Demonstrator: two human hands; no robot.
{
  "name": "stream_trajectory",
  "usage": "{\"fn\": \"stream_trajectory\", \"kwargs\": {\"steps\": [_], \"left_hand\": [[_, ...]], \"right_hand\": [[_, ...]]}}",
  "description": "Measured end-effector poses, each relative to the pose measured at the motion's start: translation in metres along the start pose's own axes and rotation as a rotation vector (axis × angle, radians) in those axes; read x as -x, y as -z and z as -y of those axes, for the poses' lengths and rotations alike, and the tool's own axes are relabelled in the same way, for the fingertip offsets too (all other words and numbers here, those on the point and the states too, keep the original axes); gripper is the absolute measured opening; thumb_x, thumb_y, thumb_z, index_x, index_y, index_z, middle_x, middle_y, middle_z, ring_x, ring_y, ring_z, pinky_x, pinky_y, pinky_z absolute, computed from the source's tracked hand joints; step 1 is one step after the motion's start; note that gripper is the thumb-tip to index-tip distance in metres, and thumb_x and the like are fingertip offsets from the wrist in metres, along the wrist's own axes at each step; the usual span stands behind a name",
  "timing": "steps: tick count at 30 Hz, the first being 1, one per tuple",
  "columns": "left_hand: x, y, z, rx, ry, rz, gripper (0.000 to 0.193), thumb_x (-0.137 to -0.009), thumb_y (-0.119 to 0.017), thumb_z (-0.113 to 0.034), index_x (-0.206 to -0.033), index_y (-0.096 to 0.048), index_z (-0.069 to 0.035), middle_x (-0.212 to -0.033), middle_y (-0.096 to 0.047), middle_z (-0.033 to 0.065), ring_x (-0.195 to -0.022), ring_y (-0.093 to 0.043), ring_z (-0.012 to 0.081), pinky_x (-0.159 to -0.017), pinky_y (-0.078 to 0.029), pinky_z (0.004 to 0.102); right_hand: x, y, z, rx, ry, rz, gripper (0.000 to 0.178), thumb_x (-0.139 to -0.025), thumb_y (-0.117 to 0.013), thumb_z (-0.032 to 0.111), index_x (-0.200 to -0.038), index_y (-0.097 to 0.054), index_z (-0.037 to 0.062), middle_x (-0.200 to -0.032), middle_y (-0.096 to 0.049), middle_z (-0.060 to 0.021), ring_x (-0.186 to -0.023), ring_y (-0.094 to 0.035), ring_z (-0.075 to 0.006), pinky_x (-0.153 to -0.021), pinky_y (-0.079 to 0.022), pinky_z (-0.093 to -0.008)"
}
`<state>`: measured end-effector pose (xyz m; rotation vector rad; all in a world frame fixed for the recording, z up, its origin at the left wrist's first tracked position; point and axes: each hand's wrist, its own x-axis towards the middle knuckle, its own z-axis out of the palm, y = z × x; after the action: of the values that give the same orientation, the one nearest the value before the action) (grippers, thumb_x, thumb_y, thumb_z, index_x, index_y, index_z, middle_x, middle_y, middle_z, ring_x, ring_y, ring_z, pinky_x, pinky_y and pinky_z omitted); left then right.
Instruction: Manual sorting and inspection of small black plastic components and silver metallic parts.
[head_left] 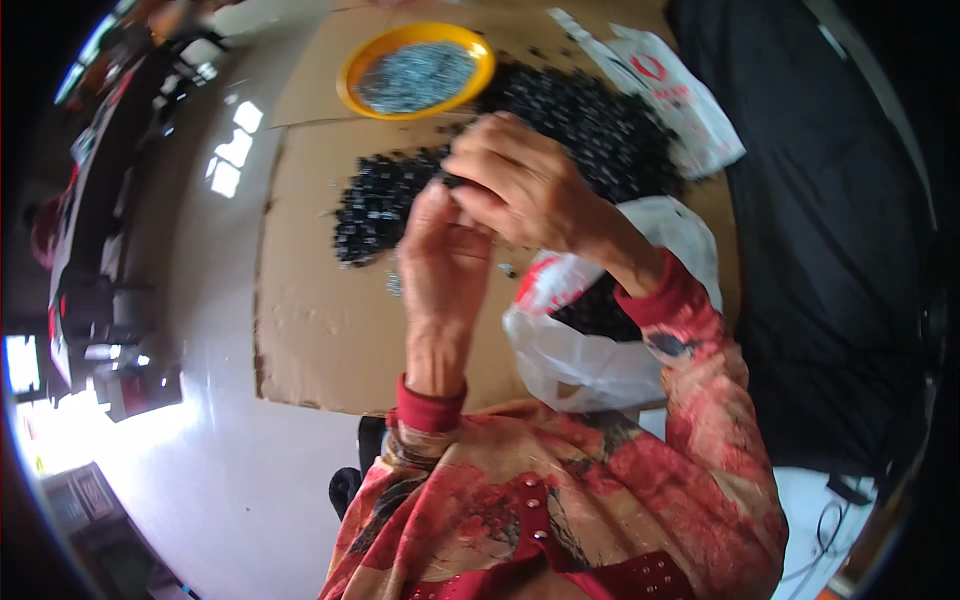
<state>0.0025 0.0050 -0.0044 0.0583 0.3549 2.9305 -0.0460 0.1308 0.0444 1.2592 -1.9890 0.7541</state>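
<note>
My hands meet above the cardboard, fingers bent and pressed together. My left hand (447,245) points up with its thumb raised, pinching a small black plastic piece (453,181) that is mostly hidden. From the right, my right hand (525,180) curls over it, its fingertips closed at the same spot; what they grip is covered. Under and left of the hands lies a cluster of black plastic pieces (368,212). Behind them spreads a larger heap of loose black pieces (600,125). A yellow bowl (347,88) full of thin silvery metal parts (418,78) stands beyond.
White plastic bag (570,365) holding black pieces sits open by my right forearm. Another printed white bag (700,120) lies flat at far right. A few metal bits (394,284) rest on the cardboard (320,340). Black cloth-like cover (820,260) borders the right side.
</note>
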Motion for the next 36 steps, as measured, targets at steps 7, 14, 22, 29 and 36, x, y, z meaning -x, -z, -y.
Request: {"fn": "stream_trajectory", "kwargs": {"steps": [7, 14, 22, 29, 36], "left_hand": [[0.0, -0.005, -0.016, -0.201, -0.045, 0.007, 0.028, -0.095, -0.046, -0.026, -0.106, -0.054, -0.002, -0.102, -0.06, 0.0107, -0.096, -0.057, 0.0206, -0.089, -0.045, 0.0371], [0.005, 0.019, -0.044, -0.161, -0.111, -0.009, 0.021, -0.096, -0.043, -0.019, -0.102, -0.054, -0.003, -0.098, -0.061, 0.0097, -0.094, -0.057, 0.021, -0.088, -0.045, 0.0391], [0.009, 0.017, -0.046, -0.269, -0.195, -0.088, 0.023, -0.093, -0.049, -0.023, -0.101, -0.056, -0.003, -0.092, -0.061, 0.0077, -0.086, -0.057, 0.017, -0.077, -0.048, 0.0328], [0.01, 0.031, -0.069, -0.164, -0.287, -0.22, 0.029, -0.094, -0.048, -0.031, -0.089, -0.059, -0.004, -0.088, -0.062, 0.0096, -0.084, -0.058, 0.02, -0.079, -0.047, 0.0389], [0.019, 0.058, -0.093, -0.243, -0.359, -0.243, 0.028, -0.093, -0.049, -0.031, -0.084, -0.059, -0.007, -0.086, -0.064, 0.0076, -0.085, -0.059, 0.0211, -0.08, -0.046, 0.0391]], "right_hand": [[0.009, 0.062, -0.001, -0.054, -0.158, 0.214, 0.022, -0.066, -0.068, 0.004, -0.086, -0.058, 0.0029, -0.088, -0.06, -0.0087, -0.084, -0.061, -0.0233, -0.076, -0.05, -0.0338], [0.082, 0.118, 0.024, -0.054, -0.404, 0.667, 0.022, -0.063, -0.071, 0.01, -0.078, -0.057, 0.001, -0.077, -0.056, -0.0092, -0.075, -0.055, -0.027, -0.071, -0.043, -0.0374], [0.057, 0.11, 0.019, 0.018, -0.446, 0.703, 0.03, -0.065, -0.074, 0.011, -0.089, -0.06, -0.0003, -0.083, -0.06, -0.012, -0.081, -0.056, -0.0307, -0.077, -0.042, -0.0383], [0.006, 0.051, -0.029, -0.762, -0.699, 0.558, 0.033, -0.08, -0.066, 0.013, -0.108, -0.057, -0.0034, -0.078, -0.064, -0.0048, -0.074, -0.06, -0.0099, -0.07, -0.048, -0.0243], [0.006, 0.003, -0.033, -0.834, -0.846, 0.459, 0.024, -0.082, -0.066, 0.021, -0.095, -0.065, 0.0003, -0.075, -0.064, -0.0036, -0.068, -0.06, -0.008, -0.067, -0.05, -0.0223]]}}
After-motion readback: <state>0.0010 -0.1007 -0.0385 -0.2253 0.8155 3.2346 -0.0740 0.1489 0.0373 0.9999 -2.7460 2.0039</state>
